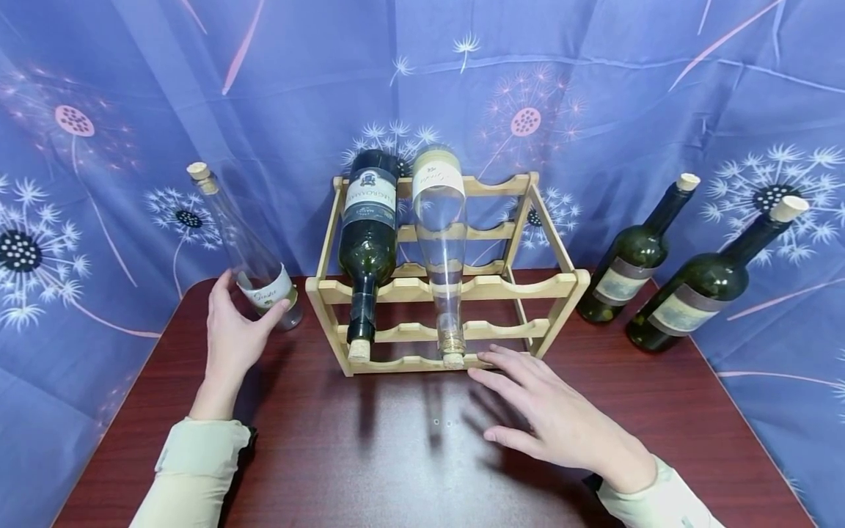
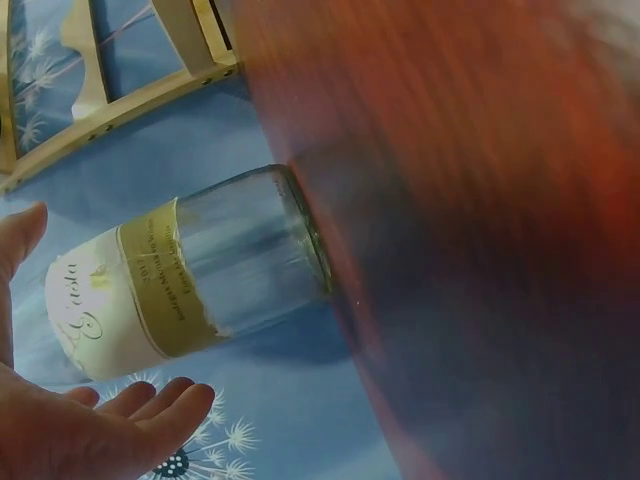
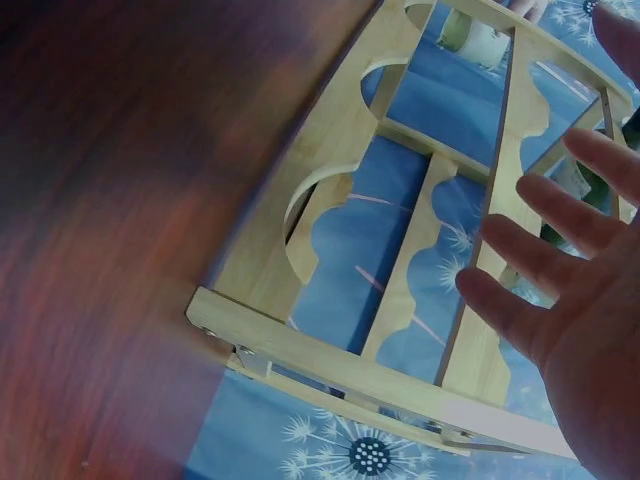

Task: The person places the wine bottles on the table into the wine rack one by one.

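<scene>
A clear corked wine bottle (image 1: 254,253) with a white and gold label stands on the table left of the rack. My left hand (image 1: 236,330) is spread around its lower half, thumb on one side and fingers on the other. In the left wrist view, gaps show between this hand and the labelled glass (image 2: 250,260). Two bottles lie neck-forward across the top of the wooden rack (image 1: 449,290): a dark green one (image 1: 370,235) and a clear one (image 1: 441,249). My right hand (image 1: 548,411) hovers before the rack's front right, fingers extended, holding nothing.
Two dark green corked bottles, one nearer the rack (image 1: 623,264) and one farther right (image 1: 700,293), stand upright on the table's right side. Behind the dark red table (image 1: 370,469) hangs a blue curtain (image 1: 297,88) with dandelion prints. The rack's lower tiers have scalloped rails.
</scene>
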Demonstrator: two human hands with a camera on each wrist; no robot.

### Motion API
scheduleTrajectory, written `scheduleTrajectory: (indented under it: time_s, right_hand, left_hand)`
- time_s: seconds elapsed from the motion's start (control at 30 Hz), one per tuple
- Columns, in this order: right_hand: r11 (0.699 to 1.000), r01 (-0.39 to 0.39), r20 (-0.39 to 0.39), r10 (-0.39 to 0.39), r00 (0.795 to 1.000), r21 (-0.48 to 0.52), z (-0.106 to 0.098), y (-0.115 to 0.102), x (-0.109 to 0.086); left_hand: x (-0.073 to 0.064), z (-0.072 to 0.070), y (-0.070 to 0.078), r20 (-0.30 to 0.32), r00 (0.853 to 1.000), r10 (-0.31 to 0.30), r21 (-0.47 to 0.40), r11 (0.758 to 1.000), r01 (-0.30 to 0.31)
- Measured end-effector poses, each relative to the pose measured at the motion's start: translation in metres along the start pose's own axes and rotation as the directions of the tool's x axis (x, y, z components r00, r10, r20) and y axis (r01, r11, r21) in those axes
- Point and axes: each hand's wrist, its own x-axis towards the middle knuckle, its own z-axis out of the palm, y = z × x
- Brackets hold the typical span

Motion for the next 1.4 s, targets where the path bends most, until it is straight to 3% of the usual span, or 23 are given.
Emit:
scheduleTrajectory:
  time_s: [0.4,0.7,1.4]
  right_hand:
    - [1.0,0.017,0.035,-0.016,0.999,-0.013,-0.006,0.0,-0.001]
    - [1.0,0.023,0.035,-0.023,0.999,-0.01,-0.008,0.001,-0.001]
    - [1.0,-0.005,0.042,0.005,0.999,-0.005,-0.012,0.002,-0.004]
  left_hand:
    - [0.014,0.011,-0.002,-0.019,0.999,-0.04,-0.028,0.999,0.04]
    - [0.021,0.011,-0.001,-0.016,0.996,-0.092,-0.003,0.996,0.092]
    - [0.011,-0.001,-0.003,0.027,0.993,-0.118,0.015,0.993,0.118]
